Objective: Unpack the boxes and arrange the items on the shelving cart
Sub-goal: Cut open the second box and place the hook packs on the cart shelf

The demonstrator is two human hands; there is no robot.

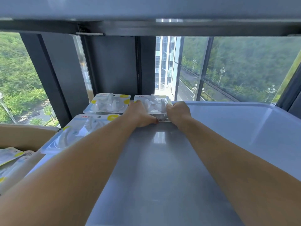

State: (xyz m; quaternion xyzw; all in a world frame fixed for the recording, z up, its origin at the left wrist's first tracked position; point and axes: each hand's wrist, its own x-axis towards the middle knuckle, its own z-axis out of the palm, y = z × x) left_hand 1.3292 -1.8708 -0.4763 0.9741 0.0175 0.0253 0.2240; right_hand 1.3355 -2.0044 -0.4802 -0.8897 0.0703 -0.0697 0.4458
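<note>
Outstretched hands (140, 114) (178, 112) grip packet (156, 101) (flat).

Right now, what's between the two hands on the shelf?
Head view: one blister pack lies between the left hand and the right hand, flat on the grey shelf; both hands are at its sides.

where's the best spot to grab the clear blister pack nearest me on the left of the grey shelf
Take the clear blister pack by its flat card edges, one long side in each hand, coming from the front. The raised plastic bubble in the middle looks slippery and bulky; the flat rim lies level on the grey shelf tray, and its near edge faces you.
</note>
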